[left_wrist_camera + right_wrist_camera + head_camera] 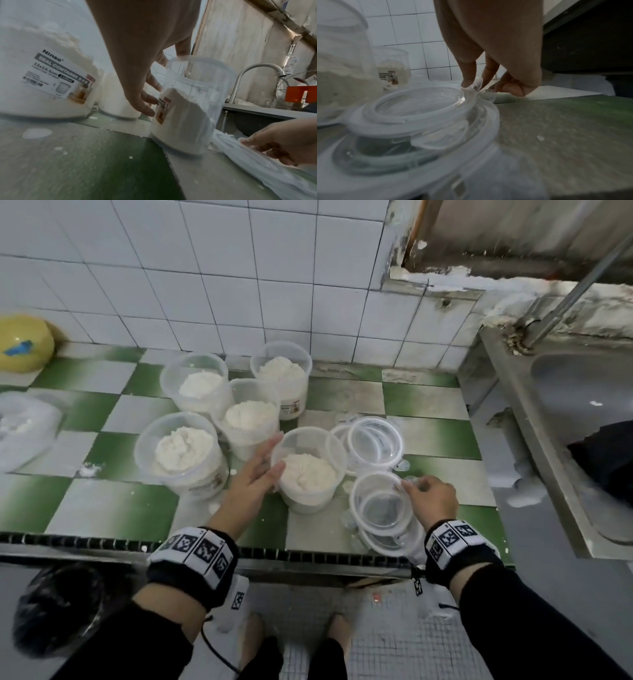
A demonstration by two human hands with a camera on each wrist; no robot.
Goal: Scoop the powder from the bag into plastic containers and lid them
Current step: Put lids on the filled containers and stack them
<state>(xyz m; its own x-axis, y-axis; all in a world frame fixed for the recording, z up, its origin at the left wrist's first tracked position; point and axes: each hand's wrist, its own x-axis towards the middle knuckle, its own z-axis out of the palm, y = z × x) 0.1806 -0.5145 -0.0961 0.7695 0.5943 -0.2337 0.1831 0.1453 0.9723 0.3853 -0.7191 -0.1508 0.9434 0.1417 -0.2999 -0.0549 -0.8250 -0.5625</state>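
five clear tubs of white powder stand on the green and white checked counter (113, 501), none with a lid on. the left hand (255, 474) rests flat, fingers straight, on the side of the nearest tub (308, 470). just right of it, the right hand (432, 497) pinches the tab of the top lid (378, 503) on a pile of lids.

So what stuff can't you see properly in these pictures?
- Bag of powder: head view, cut off by the left edge.
- Small print on the container label: left wrist view, too blurred.
- Lids under the top lid: right wrist view, blurred, uncountable.
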